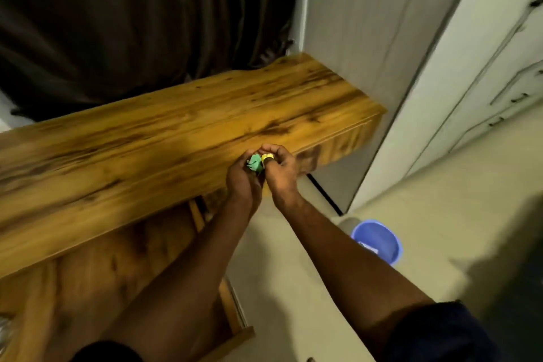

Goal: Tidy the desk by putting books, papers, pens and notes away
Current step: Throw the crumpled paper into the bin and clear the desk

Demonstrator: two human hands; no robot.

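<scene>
Indoors, wooden desk (152, 138), dark curtain (132, 23).

crumpled notes (255, 164) between left hand (241, 184) and right hand (282, 175)

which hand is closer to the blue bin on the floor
Right. The right hand, pinching a yellow note, is up-left of the blue bin, over the desk edge; the left hand, gripping a green note, lies beyond it, farther away.
</scene>
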